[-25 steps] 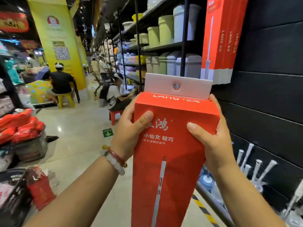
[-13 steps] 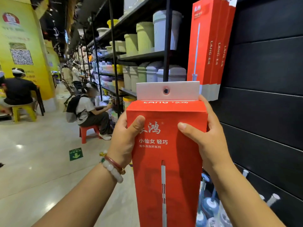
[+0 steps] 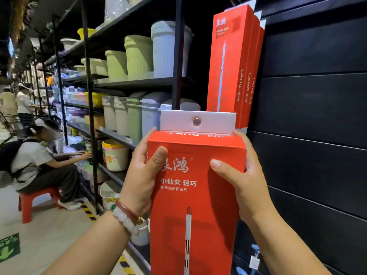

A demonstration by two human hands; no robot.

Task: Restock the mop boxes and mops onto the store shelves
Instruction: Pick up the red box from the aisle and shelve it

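— Hands first: where are they on it?
— Left hand [image 3: 142, 175] and right hand [image 3: 244, 179] both grip the red mop box [image 3: 195, 195] between them, thumbs on its front, just under the white hang tab [image 3: 196, 122].
— Risk?
— Hanging boxes [image 3: 234, 64] sit just above the right hand; lifting carelessly could knock them, or miss the hook, which I can't see.

Black shelf [image 3: 139, 83] carries pale bins [image 3: 168, 50]; slatted wall [image 3: 309, 108] holds red mop boxes [image 3: 228, 62].

Left hand [image 3: 142, 175], right hand [image 3: 241, 179]: both gripping.
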